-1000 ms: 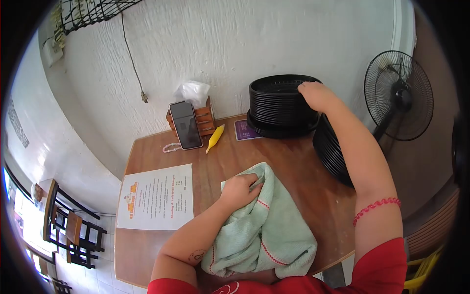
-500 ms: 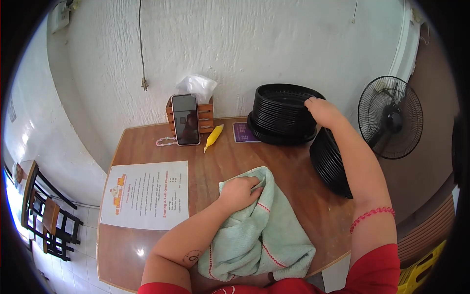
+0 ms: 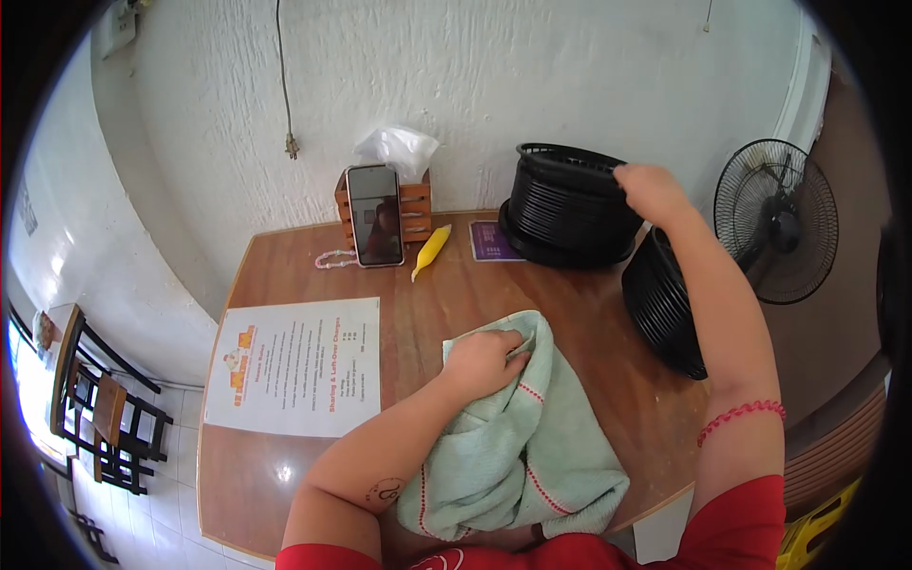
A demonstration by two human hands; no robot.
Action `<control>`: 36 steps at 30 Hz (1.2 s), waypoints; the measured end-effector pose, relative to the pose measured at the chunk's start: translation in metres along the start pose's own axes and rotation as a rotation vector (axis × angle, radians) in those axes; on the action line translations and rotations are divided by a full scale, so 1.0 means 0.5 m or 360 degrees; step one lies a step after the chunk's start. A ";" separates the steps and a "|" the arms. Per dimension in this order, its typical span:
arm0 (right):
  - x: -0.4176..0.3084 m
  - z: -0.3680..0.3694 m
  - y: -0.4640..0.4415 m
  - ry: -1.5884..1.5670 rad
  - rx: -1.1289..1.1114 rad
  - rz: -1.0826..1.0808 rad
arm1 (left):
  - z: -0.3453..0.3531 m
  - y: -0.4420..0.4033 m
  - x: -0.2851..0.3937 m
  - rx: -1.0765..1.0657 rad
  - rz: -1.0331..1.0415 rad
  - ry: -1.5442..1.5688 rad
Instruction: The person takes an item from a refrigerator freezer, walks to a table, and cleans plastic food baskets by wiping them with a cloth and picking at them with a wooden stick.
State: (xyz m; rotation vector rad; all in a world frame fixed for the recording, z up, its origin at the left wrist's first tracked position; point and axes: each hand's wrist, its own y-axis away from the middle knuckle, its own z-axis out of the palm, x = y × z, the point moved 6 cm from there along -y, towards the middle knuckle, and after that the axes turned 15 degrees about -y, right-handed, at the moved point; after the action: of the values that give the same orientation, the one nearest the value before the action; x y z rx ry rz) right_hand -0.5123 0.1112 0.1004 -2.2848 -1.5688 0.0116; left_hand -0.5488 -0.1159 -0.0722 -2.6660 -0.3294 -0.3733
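My left hand (image 3: 484,366) is closed on the upper part of a pale green towel (image 3: 560,456) with red stitched lines, which lies bunched at the table's near edge. At the back right stands a tall stack of black baskets (image 3: 575,204). My right hand (image 3: 651,193) pinches the right rim of the top basket, which is tilted, its left side raised above the stack. A second stack of black baskets (image 3: 663,304) leans on its side below my right forearm.
On the wooden table (image 3: 408,332) are a printed sheet (image 3: 294,366), a phone (image 3: 376,214) against a wooden holder (image 3: 416,211) with a plastic bag, a yellow banana-shaped item (image 3: 431,252) and a purple card (image 3: 494,241). A black fan (image 3: 777,220) stands at the right.
The top basket's left side has risen from the stack, with my right hand at its rim. My left hand stays on the towel. The camera view has shifted.
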 end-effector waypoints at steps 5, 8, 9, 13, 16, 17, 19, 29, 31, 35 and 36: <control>0.009 -0.126 0.024 -0.0696 0.0891 -0.0145 | -0.003 -0.002 -0.001 -0.0063 -0.0036 -0.0018; -0.016 -0.206 0.093 -0.1001 0.1091 -0.0055 | -0.004 0.000 -0.002 -0.0003 -0.0018 0.0018; -0.028 -0.219 0.127 -0.1049 0.1114 0.0067 | -0.006 -0.001 -0.004 0.0023 -0.0006 0.0030; -0.074 -0.177 0.268 -0.2110 0.1028 0.0236 | -0.003 -0.003 -0.018 -0.0066 -0.0199 0.0204; -0.093 -0.051 0.362 -0.2826 0.0584 0.0798 | -0.003 -0.002 -0.048 0.0022 -0.0541 0.0591; -0.103 -0.002 0.387 -0.2918 0.0557 0.0998 | 0.005 -0.006 -0.057 0.0019 -0.0540 0.0598; -0.110 0.110 0.423 -0.3275 0.0060 0.1031 | 0.024 -0.005 -0.102 0.0293 -0.0789 0.1322; -0.114 0.232 0.433 -0.4147 -0.0087 0.1155 | 0.006 0.005 -0.097 0.0264 -0.0845 0.1577; -0.115 0.227 0.435 -0.4187 -0.0063 0.1048 | 0.005 0.003 -0.095 0.0189 -0.0842 0.1553; -0.123 0.211 0.437 -0.4267 -0.0091 0.0671 | 0.010 0.004 -0.086 0.0047 -0.0870 0.1478; -0.124 0.208 0.438 -0.4273 -0.0088 0.0665 | 0.009 0.004 -0.083 0.0042 -0.0859 0.1473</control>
State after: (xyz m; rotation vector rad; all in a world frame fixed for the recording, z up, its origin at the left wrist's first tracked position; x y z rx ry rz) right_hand -0.3609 0.0172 -0.0753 0.6099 0.4156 -1.9221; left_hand -0.5862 -0.1225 -0.0896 -2.0354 -0.7130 -1.6443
